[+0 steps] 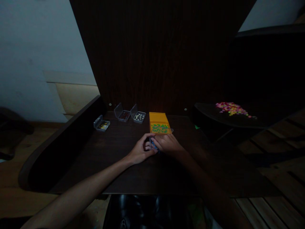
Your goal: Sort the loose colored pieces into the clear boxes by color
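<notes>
My left hand [141,150] is wrapped round a small clear plastic box with blue pieces [153,145] in it. Over that box lies my right hand [168,143], its fingers bent down into it against the blue pieces; what its fingertips pinch is hidden. Just beyond both hands is an open yellow case [157,117], with green and orange bits [160,128] lying in its near part. A clear lid edge [172,130] shows beside the right knuckles.
Three small clear boxes with raised lids stand at the back left, holding yellow-and-black pieces [103,126], dark red pieces [125,115] and white pieces [139,117]. A pile of pink and yellow bits [232,108] lies on a dark surface at right. A green scrap [197,127] is nearby.
</notes>
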